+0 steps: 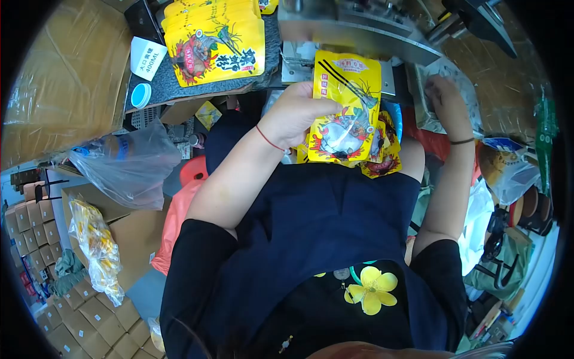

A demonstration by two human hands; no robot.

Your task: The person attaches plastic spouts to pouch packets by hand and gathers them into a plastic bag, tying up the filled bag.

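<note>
My left hand [299, 115] is closed around the left edge of a yellow printed pouch [347, 110], its thumb lying across the front. The pouch shows chopsticks and a shrimp-like picture, and it is held upright over my lap. Just beneath it, several more yellow pouches [382, 152] lie on my lap, partly covered. My right hand [445, 100] is out to the right, over a clear plastic bag [466, 90] with greyish contents. Its fingers are curled down, and whatever they grip, if anything, is hidden.
A stack of yellow pouches [215, 51] lies on the grey table [203, 90], beside a white label card [147, 58] and a blue-white cap [141, 95]. A metal machine [359, 30] spans the area ahead. Cardboard boxes [66, 78] stand to the left.
</note>
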